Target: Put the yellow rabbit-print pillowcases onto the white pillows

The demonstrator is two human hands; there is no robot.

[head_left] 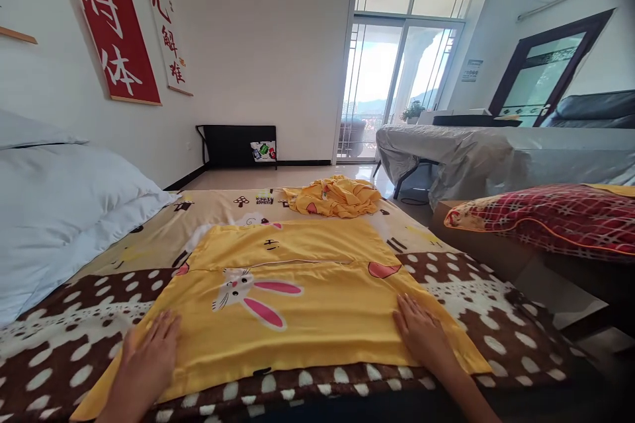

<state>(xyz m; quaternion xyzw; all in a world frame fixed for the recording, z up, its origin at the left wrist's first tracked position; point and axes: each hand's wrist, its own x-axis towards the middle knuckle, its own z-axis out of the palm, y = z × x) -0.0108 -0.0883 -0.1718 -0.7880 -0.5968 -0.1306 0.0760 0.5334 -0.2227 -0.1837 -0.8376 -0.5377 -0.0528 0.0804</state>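
Note:
A yellow pillowcase (327, 317) with a white rabbit print lies spread flat on the bed, a long slit running across its upper part. On its left side rests my left hand (149, 357), palm down with the fingers stretched out. My right hand (419, 327) lies flat on the right side of the cloth, fingers extended. Neither hand grips anything. Beyond the pillowcase, a crumpled heap of yellow fabric (337, 197) sits at the far edge of the bed.
A brown and cream patterned blanket (476, 304) covers the bed. White pillows (69, 211) are stacked at the left. Red plaid bedding (555, 218) lies at the right, near a plastic-covered table (456, 145). A black folded frame (238, 145) leans on the far wall.

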